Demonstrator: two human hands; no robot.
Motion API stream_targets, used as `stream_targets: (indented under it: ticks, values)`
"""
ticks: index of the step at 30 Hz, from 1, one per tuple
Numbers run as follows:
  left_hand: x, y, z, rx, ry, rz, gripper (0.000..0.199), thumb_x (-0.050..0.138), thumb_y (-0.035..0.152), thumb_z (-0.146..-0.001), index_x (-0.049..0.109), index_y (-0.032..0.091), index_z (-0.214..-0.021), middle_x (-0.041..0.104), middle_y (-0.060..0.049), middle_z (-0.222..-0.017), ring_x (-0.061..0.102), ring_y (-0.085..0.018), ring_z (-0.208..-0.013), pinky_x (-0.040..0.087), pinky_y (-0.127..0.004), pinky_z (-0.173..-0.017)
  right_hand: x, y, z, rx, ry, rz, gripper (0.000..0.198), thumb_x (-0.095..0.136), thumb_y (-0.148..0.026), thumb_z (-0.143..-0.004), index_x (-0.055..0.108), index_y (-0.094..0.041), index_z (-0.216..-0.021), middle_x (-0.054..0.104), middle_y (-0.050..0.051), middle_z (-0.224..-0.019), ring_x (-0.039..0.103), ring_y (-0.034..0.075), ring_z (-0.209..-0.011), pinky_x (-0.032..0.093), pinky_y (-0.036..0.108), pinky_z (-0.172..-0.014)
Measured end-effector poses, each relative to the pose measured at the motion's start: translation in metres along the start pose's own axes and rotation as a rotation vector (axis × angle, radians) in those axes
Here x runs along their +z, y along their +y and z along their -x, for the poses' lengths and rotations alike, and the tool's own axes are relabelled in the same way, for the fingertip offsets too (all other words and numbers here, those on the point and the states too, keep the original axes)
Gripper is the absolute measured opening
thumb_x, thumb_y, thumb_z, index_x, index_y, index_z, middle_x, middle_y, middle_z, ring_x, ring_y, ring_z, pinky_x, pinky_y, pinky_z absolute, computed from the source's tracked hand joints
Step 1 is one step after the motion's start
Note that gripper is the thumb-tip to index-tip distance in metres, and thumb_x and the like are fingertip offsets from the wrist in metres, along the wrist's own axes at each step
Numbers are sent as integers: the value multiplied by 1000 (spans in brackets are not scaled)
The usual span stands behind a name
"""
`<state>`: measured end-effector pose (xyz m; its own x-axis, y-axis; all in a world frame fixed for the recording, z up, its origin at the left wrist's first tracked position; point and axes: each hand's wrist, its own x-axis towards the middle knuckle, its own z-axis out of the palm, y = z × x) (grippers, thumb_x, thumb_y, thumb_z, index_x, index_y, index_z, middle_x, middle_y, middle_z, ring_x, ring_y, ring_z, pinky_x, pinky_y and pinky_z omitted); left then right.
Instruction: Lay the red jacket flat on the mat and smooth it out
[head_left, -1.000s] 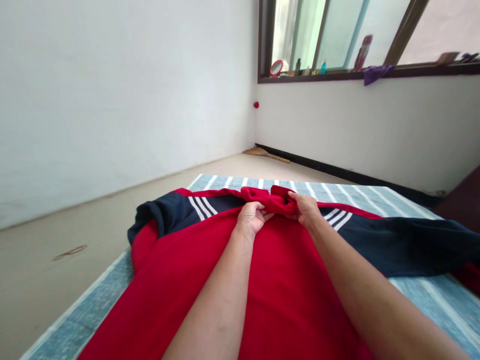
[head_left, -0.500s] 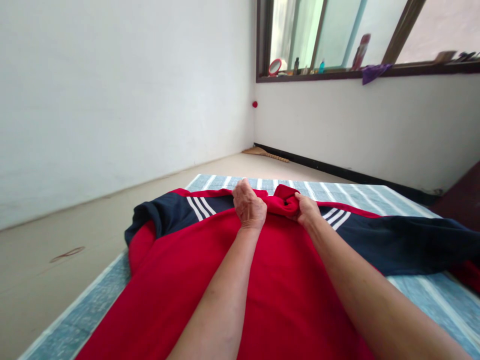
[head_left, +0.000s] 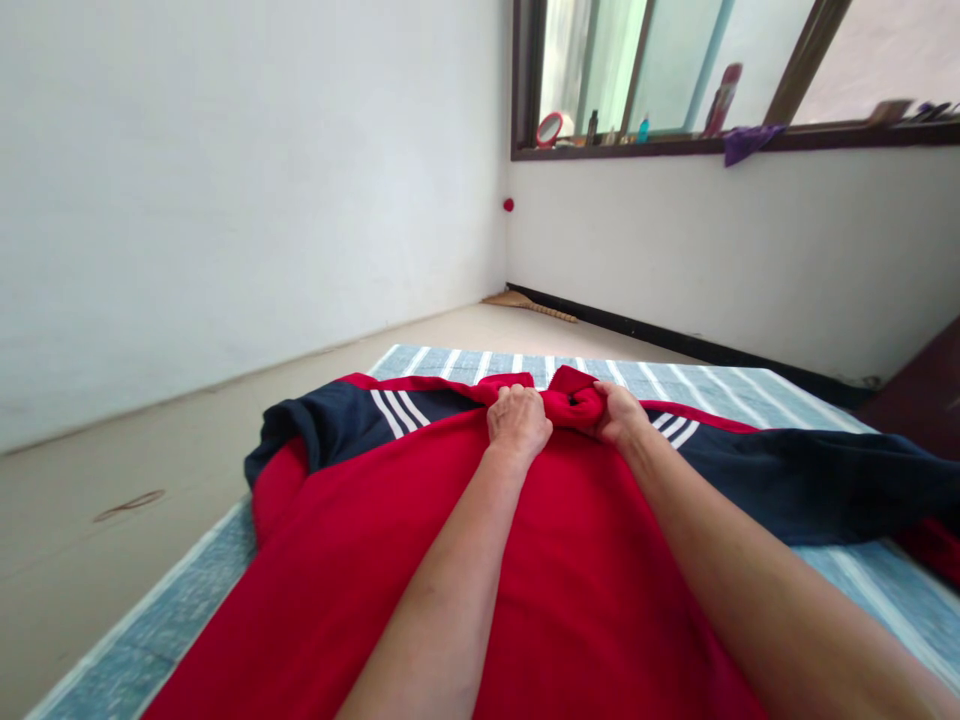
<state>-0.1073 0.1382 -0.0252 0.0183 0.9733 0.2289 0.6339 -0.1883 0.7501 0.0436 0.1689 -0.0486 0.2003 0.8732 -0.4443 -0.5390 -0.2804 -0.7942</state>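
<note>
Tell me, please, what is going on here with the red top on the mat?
A person has a red jacket with navy, white-striped sleeves spread flat on a blue striped mat. Both hands are at its far end: the left hand and the right hand each grip the bunched red collar between them. Bottles and a small red mirror stand on the window sill beyond.

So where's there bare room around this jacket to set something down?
Bare striped mat runs beyond the jacket collar, and a strip lies left of the red jacket. The floor by the wall is open. Crowded: the collar, gripped by left hand and right hand.
</note>
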Motion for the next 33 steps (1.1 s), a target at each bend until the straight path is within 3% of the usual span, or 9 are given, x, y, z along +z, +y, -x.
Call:
stream_targets:
  ticks: [11,18,21,24,28,33]
  values:
    - [-20,-12,-9,-123,1,155,28,65,-4,-54,51,19,-50,66,-11,-87,48,-38,-122,24,-44,-114,-1,-6,7,38,-22,-58,19,35,-23,-91,53,-20,-89,61,-1,-62,60,16,-57,56,34,-60]
    - [-19,-12,-10,-150,-14,213,34,62,-10,-52,46,19,-47,65,-12,-85,40,-39,-129,17,-49,-115,-3,-6,10,30,-14,94,20,40,-25,-90,58,-17,-87,62,1,-60,61,18,-54,56,37,-55]
    - [-16,-5,-8,-119,-66,267,33,61,-12,-51,51,20,-51,65,-10,-85,45,-36,-126,21,-45,-114,0,-4,10,-31,69,202,13,57,-30,-85,59,-18,-87,63,0,-59,59,17,-49,55,35,-49]
    - [-11,0,-5,-98,-110,303,34,61,-12,-51,54,21,-52,65,-8,-82,49,-35,-123,24,-43,-113,5,-1,10,-126,139,296,14,71,-25,-75,60,-19,-83,61,-1,-55,56,15,-46,51,28,-42]
    - [-5,0,-1,-90,-114,275,33,61,-11,-53,52,21,-54,65,-8,-84,49,-35,-122,24,-43,-113,12,-5,6,-182,159,373,9,71,-18,-73,63,-18,-76,56,-1,-48,54,15,-43,44,23,-34]
    - [-2,-2,0,-116,-106,193,34,61,-10,-56,46,20,-50,64,-11,-81,49,-38,-123,24,-49,-113,13,-14,-7,-192,190,356,16,66,-9,-72,61,-18,-84,55,-4,-47,54,14,-42,43,21,-35]
